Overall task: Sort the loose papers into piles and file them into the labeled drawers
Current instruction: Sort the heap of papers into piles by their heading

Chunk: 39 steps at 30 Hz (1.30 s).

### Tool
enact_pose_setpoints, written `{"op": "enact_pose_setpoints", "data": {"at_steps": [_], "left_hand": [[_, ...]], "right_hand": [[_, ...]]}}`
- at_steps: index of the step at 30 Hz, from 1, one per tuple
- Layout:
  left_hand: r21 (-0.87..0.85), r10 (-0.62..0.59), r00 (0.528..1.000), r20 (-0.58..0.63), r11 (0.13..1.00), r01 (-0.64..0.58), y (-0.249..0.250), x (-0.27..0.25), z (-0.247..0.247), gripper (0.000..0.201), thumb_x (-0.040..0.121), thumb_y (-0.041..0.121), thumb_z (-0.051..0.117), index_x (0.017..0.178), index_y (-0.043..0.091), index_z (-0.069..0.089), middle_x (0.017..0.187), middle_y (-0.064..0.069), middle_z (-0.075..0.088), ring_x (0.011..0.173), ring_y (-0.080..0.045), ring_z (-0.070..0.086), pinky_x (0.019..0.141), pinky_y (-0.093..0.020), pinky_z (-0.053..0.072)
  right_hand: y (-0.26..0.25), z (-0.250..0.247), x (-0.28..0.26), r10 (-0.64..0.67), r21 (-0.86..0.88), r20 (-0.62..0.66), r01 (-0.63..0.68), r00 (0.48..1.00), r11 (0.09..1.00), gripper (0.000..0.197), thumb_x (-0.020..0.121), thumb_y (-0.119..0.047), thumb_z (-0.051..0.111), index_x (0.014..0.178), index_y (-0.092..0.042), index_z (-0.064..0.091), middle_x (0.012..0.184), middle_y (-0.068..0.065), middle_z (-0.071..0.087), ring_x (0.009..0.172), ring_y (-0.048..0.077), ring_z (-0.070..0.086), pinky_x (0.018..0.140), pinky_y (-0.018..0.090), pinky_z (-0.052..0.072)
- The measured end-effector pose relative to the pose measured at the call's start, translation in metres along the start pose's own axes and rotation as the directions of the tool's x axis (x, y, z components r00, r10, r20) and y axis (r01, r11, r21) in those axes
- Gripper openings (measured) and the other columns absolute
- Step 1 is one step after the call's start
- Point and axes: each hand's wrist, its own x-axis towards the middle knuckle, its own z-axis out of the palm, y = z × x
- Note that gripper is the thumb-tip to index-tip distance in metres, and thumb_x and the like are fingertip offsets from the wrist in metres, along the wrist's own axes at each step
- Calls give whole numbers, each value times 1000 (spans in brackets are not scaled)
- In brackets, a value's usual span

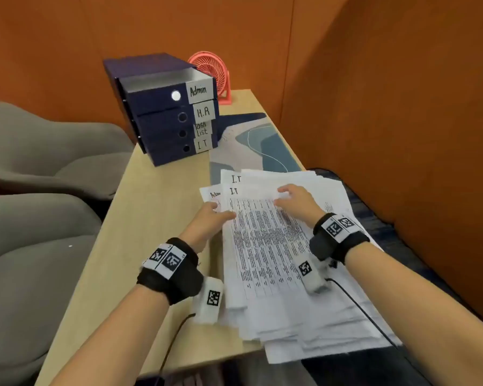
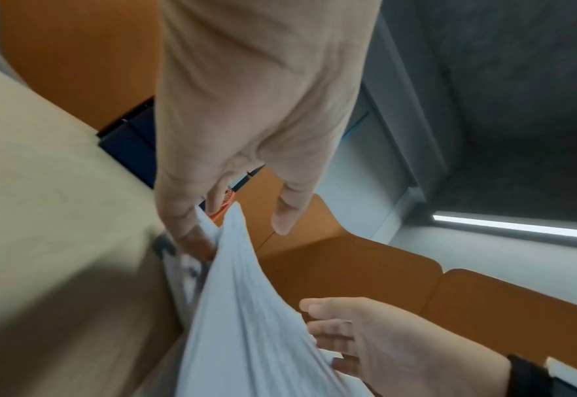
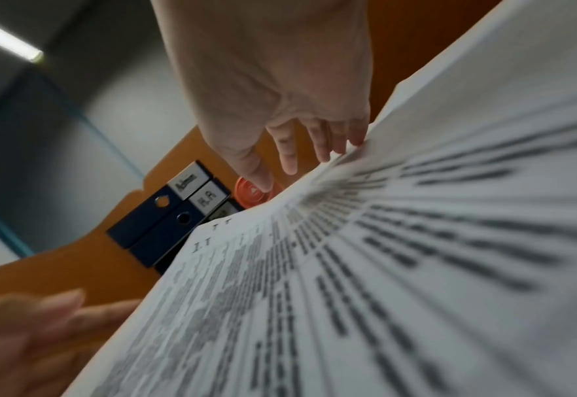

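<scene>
Your left hand (image 1: 211, 218) pinches the left edge of the top sheet (image 1: 265, 240), which lies on the stack (image 1: 332, 316) under both your wrists. Your right hand (image 1: 296, 200) rests on that sheet near its top with fingers relaxed, gripping nothing. I judge you are separating one page: lift only that edge, hold the rest down with your right fingers, and read the heading before placing it. The drawers (image 1: 168, 118) stand well ahead of your left hand, the Admin one pulled out.
</scene>
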Motion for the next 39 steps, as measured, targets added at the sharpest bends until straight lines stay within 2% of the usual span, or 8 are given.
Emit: {"op": "enact_pose_setpoints", "data": {"at_steps": [8,16,21,24,28,33,36,39], "left_hand": [[-123,174,984,-33,977,-177,1,-50,37,39,92,3,59,125,18,45,111,-12,62,97,-29,66,83,-42,55],[312,374,888,-268,906,-287,-18,-49,51,17,85,18,59,94,6,65,101,-5,60,85,-19,58,76,-30,52],[310,483,846,-227,859,-408,-9,-61,50,28,97,17,47,69,13,46,64,0,46,63,-18,42,53,-26,30],[216,430,885,-178,895,-391,-6,-54,43,22,99,17,44,82,11,55,75,1,54,70,-17,50,59,-26,38],[-199,258,965,-56,944,-264,0,-37,29,35,103,29,36,130,15,53,124,-2,64,113,-21,62,101,-44,46],[-230,196,978,-64,951,-206,10,-18,17,43,100,5,40,139,23,40,115,-12,64,78,-17,65,56,-23,53],[-230,139,986,-92,960,-157,0,-5,18,52,95,2,46,140,24,32,118,-16,60,92,-30,66,68,-37,58],[-230,117,989,-86,964,-134,-7,4,17,37,93,0,49,128,14,48,124,-20,61,102,-32,64,85,-43,55]], "right_hand": [[24,-32,-43,90,48,-24,-89,996,995,61,92,-29,64,145,-7,43,151,11,41,139,31,38,114,40,29],[33,-29,-74,177,206,-48,-163,983,965,82,89,-47,66,151,-8,31,156,11,35,142,33,35,116,44,29],[41,-24,-85,163,95,-26,-160,986,983,76,88,-39,65,150,-8,35,156,11,36,140,31,38,113,41,33],[42,-29,-90,103,226,-122,-74,987,971,53,98,-20,58,143,4,43,143,13,49,130,29,48,102,30,37],[46,-40,-86,87,536,-101,-19,991,844,40,100,-9,52,139,1,45,132,7,55,106,21,55,93,33,45],[33,-54,-52,83,518,-30,-56,996,853,62,94,-3,61,149,-13,33,144,20,45,115,29,54,95,35,44],[22,-47,-31,97,332,-29,-82,995,940,84,86,-15,74,154,-11,24,155,13,33,140,31,36,114,43,32],[0,-48,-15,87,547,-41,-50,995,835,65,93,-24,66,149,-12,34,140,9,46,128,27,47,110,41,38]]}}
